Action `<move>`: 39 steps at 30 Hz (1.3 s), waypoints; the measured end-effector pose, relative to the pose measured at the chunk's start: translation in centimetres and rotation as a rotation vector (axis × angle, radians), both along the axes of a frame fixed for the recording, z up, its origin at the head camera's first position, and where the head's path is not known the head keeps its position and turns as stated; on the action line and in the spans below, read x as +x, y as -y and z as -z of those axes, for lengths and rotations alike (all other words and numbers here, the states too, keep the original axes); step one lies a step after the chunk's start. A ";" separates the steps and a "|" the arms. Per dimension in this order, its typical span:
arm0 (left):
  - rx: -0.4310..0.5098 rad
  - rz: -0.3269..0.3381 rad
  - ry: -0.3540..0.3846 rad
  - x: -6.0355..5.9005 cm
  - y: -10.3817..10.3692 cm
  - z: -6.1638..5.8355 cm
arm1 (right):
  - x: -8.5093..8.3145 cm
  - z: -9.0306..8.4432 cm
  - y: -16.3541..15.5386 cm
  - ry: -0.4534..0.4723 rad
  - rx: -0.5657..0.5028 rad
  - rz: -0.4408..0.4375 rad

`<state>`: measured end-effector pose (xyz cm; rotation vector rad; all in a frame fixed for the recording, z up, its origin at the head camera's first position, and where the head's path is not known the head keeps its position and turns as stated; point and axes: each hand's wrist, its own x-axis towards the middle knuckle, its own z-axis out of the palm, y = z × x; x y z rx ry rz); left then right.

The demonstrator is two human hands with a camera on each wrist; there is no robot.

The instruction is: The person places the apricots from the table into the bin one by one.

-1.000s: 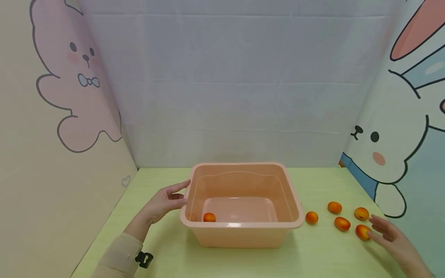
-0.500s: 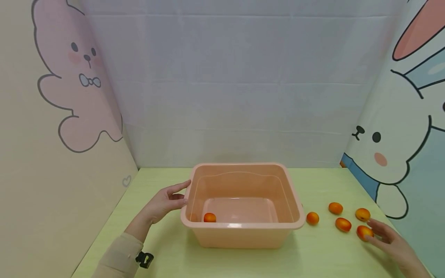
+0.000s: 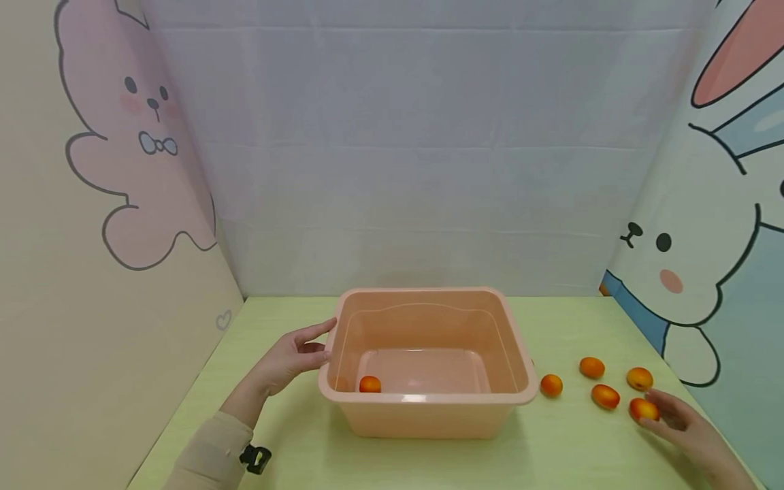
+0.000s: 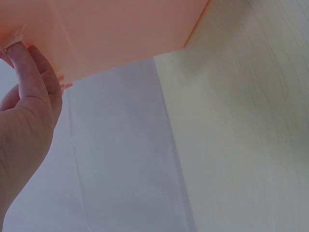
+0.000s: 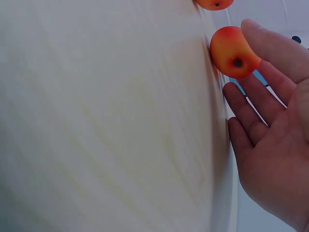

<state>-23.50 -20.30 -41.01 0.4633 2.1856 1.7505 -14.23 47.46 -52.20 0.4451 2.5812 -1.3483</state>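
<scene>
A peach plastic basin (image 3: 429, 398) stands mid-table with one small orange fruit (image 3: 369, 384) inside at its front left. My left hand (image 3: 309, 346) rests against the basin's left rim, fingers nearly straight; the left wrist view shows the fingertips (image 4: 21, 53) touching the basin wall (image 4: 120, 29). To the right of the basin several orange fruits lie on the table (image 3: 551, 385) (image 3: 591, 367) (image 3: 605, 396) (image 3: 639, 378). My right hand (image 3: 670, 414) touches the nearest fruit (image 3: 643, 409) with relaxed fingers. In the right wrist view one finger lies against that fruit (image 5: 233, 52) and the palm (image 5: 275, 159) is open.
The pale green table (image 3: 429, 463) is boxed in by a grey back wall and cartoon-rabbit panels at left (image 3: 92, 238) and right (image 3: 704, 258). The right panel stands close behind the fruits. Bare tabletop shows in front of the basin.
My right hand has slid in toward the nearest fruit and now touches it. The left hand, basin and other fruits have not moved.
</scene>
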 end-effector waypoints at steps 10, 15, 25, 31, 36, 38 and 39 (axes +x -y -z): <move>-0.002 0.000 -0.001 0.0 0.0 0.1 | 0.1 -0.1 -0.1 -0.065 0.151 -0.053; -0.003 0.001 -0.002 -0.1 0.0 0.1 | 0.1 0.3 -0.3 -0.076 0.176 -0.042; -0.011 -0.002 -0.005 -0.1 0.0 0.1 | -0.1 1.2 -0.9 0.002 0.106 0.073; -0.012 -0.003 -0.008 0.0 0.1 0.0 | 0.5 -1.2 0.1 -0.101 0.150 0.043; -0.010 -0.009 -0.005 0.0 0.1 0.0 | 0.6 -3.1 1.1 -0.233 0.230 0.035; -0.014 -0.008 -0.008 0.0 0.1 0.0 | 0.5 -3.6 1.4 -0.264 0.235 0.033; -0.015 -0.007 -0.009 0.0 0.1 0.0 | 0.5 -3.9 1.6 -0.283 0.239 0.030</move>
